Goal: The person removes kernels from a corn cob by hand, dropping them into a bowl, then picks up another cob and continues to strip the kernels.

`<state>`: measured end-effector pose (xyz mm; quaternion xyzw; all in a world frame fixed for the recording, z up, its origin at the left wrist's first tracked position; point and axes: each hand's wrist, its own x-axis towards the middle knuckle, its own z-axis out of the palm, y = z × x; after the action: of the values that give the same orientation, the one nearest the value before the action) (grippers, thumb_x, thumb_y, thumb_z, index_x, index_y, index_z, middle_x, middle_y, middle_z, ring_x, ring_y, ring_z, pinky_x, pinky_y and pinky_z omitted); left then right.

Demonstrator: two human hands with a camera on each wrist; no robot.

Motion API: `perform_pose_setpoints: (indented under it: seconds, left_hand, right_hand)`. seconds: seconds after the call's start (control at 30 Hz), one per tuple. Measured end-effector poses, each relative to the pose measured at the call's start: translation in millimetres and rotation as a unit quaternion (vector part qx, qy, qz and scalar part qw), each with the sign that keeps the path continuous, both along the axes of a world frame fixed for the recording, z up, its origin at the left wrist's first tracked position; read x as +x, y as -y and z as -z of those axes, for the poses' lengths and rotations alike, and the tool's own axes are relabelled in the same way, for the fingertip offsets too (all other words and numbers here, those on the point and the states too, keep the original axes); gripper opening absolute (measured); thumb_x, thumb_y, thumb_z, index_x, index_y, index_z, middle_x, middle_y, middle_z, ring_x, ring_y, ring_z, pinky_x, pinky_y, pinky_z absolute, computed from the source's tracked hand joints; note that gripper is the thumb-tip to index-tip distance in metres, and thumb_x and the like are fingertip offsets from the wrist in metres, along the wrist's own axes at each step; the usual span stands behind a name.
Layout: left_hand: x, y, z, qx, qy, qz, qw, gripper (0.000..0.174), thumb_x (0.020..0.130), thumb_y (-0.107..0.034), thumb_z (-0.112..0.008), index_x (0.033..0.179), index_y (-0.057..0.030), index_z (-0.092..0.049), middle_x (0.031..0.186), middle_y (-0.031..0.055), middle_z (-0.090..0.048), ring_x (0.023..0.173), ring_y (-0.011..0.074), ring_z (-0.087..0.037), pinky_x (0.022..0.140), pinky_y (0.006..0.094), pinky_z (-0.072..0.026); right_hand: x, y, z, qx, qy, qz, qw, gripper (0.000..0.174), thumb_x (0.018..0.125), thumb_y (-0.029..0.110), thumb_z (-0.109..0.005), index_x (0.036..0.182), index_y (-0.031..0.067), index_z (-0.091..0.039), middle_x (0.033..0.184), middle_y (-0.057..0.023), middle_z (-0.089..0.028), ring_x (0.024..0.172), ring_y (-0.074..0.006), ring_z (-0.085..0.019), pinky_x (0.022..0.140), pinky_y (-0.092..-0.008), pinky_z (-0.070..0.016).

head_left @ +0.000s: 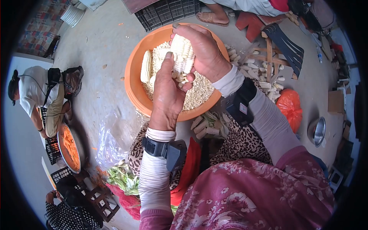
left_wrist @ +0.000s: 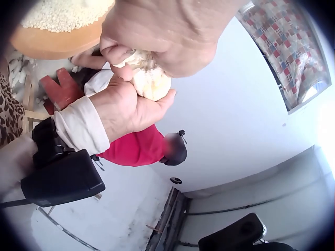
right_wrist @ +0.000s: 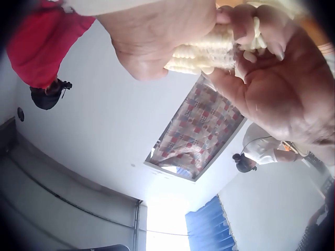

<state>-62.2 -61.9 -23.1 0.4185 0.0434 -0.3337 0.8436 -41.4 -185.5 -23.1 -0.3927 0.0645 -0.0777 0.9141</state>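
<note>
Above an orange basin (head_left: 132,82) of loose pale kernels (head_left: 197,92), the right hand (head_left: 207,51) grips a partly stripped corn cob (head_left: 182,50). From the other side, the left hand (head_left: 168,90) holds the cob's lower end, thumb against it, with detached kernels (head_left: 179,78) in its curled fingers. Another cob (head_left: 146,66) lies inside the basin. The left wrist view has the left hand (left_wrist: 167,36) over the cob (left_wrist: 152,82) and the right hand (left_wrist: 131,104) below. In the right wrist view, bare cob surface (right_wrist: 222,52) shows between the right hand (right_wrist: 162,36) and left hand (right_wrist: 288,78).
Stripped cobs (head_left: 207,128) lie below the basin, with more scattered at its right beside a wooden stool (head_left: 270,57). A black crate (head_left: 165,15) stands behind. A red bag (head_left: 289,109) and metal bowl (head_left: 319,131) are at right; other people sit around.
</note>
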Motion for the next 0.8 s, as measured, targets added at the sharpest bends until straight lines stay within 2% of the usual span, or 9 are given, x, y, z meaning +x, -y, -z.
perform_pose_setpoints:
  seconds: [0.1,0.23,0.3,0.43,0.5,0.6,0.7,0.8]
  left_hand:
    - [-1.2,3.2,-3.9,-0.014,-0.018,-0.015,1.0,0.034,0.094,-0.035,-0.039,0.107,-0.0056,-0.051,0.079,0.0082,-0.06,0.058,0.013,-0.052,0.044,0.0203,-0.0352]
    - [-1.0,2.6,-5.8,-0.021,-0.031,-0.017,0.999,0.035,0.093,-0.035,-0.039,0.108,-0.0056,-0.05,0.08,0.0085,-0.06,0.059,0.0136,-0.053,0.045,0.0202,-0.036]
    - [0.4,-0.2,-1.3,-0.053,-0.014,0.009,0.998,0.044,0.094,-0.04,-0.038,0.116,-0.0034,-0.048,0.094,0.0075,-0.059,0.068,0.018,-0.054,0.052,0.022,-0.0433]
    - [0.7,-1.6,-1.9,-0.05,0.015,0.017,0.998,0.05,0.093,-0.048,-0.037,0.115,-0.0044,-0.049,0.091,0.0069,-0.059,0.067,0.0162,-0.054,0.05,0.0208,-0.041]
    - [0.9,-0.7,-3.2,-0.018,0.027,0.014,0.999,0.054,0.092,-0.054,-0.036,0.112,-0.0063,-0.051,0.087,0.0063,-0.059,0.065,0.0141,-0.052,0.048,0.0194,-0.0373]
    - [0.1,2.5,-7.2,0.046,0.015,-0.03,0.998,0.051,0.091,-0.053,-0.038,0.109,-0.0073,-0.053,0.083,0.0058,-0.059,0.063,0.0128,-0.052,0.046,0.0189,-0.0341]
    - [3.2,1.6,-3.2,0.065,0.002,-0.016,0.998,0.046,0.093,-0.048,-0.039,0.108,-0.007,-0.053,0.082,0.0054,-0.059,0.062,0.0132,-0.051,0.045,0.0194,-0.0339]
    - [3.4,0.6,-1.7,0.038,-0.014,-0.026,0.999,0.039,0.093,-0.041,-0.039,0.109,-0.0067,-0.053,0.084,0.0061,-0.06,0.062,0.0139,-0.053,0.045,0.0201,-0.0363]
  right_hand:
    - [-0.4,0.0,-0.3,-0.002,-0.003,0.003,1.0,0.017,0.083,0.016,-0.059,0.086,-0.0008,-0.056,0.078,-0.0087,-0.058,0.069,-0.0145,-0.058,0.062,-0.027,-0.0488]
    - [0.6,0.7,-0.5,0.006,-0.003,0.011,1.0,0.018,0.083,0.016,-0.058,0.086,-0.0013,-0.056,0.078,-0.0093,-0.059,0.069,-0.0152,-0.059,0.062,-0.0274,-0.0489]
    - [1.3,1.5,-1.1,0.015,-0.003,0.013,1.0,0.02,0.08,0.017,-0.063,0.084,-0.0005,-0.054,0.074,-0.0065,-0.056,0.063,-0.0134,-0.055,0.055,-0.0275,-0.0475]
    - [1.6,0.4,-0.2,0.014,0.0,0.019,1.0,0.019,0.081,0.017,-0.063,0.083,-0.0003,-0.054,0.074,-0.0062,-0.056,0.063,-0.0133,-0.055,0.055,-0.0275,-0.0472]
    - [0.1,0.5,0.0,0.0,0.0,0.007,1.0,0.017,0.083,0.015,-0.059,0.087,-0.001,-0.057,0.079,-0.009,-0.059,0.071,-0.0153,-0.059,0.064,-0.0272,-0.0489]
    - [2.2,-1.2,3.3,-0.001,0.015,0.01,1.0,0.016,0.083,0.015,-0.059,0.087,-0.0006,-0.057,0.079,-0.008,-0.059,0.072,-0.0148,-0.059,0.065,-0.0268,-0.0487]
    - [-0.4,-1.8,1.4,-0.002,0.011,0.004,1.0,0.016,0.083,0.015,-0.06,0.087,-0.0002,-0.057,0.079,-0.0071,-0.059,0.072,-0.0144,-0.059,0.066,-0.0266,-0.0486]
    - [-0.3,-2.7,0.6,-0.005,0.007,0.004,1.0,0.016,0.083,0.015,-0.06,0.087,-0.0002,-0.057,0.079,-0.0073,-0.059,0.071,-0.0143,-0.059,0.067,-0.0267,-0.0486]
